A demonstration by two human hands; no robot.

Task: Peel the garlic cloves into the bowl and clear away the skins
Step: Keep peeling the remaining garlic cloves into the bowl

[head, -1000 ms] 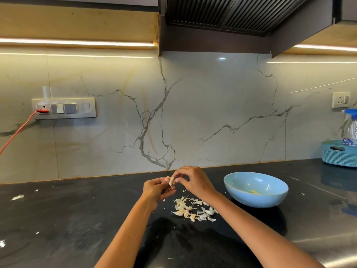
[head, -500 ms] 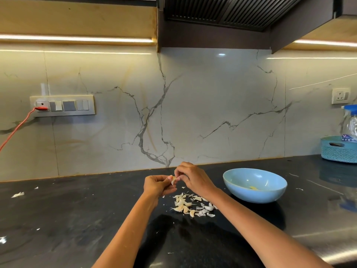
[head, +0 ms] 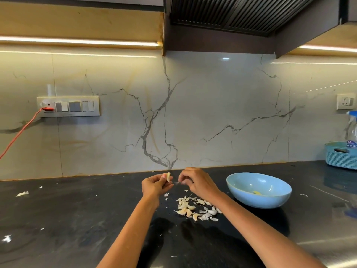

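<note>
My left hand (head: 155,185) holds a pale garlic clove (head: 168,176) upright between thumb and fingers, above the black counter. A short gap to its right, my right hand (head: 197,183) pinches a thin scrap of skin (head: 176,183) pulled off the clove. Below both hands lies a pile of garlic cloves and loose skins (head: 196,208) on the counter. A light blue bowl (head: 278,198) stands to the right of the pile, with one peeled yellowish clove (head: 257,192) inside.
Skin scraps lie on the black counter (head: 77,219) at the far left (head: 22,193) and front left (head: 6,238). A teal basket (head: 341,157) with a spray bottle stands at the back right. A red cable (head: 21,130) hangs from the wall socket at left.
My hands were joined on the clove; now they have drawn apart, the right one pulling a strip of skin away to the right.
</note>
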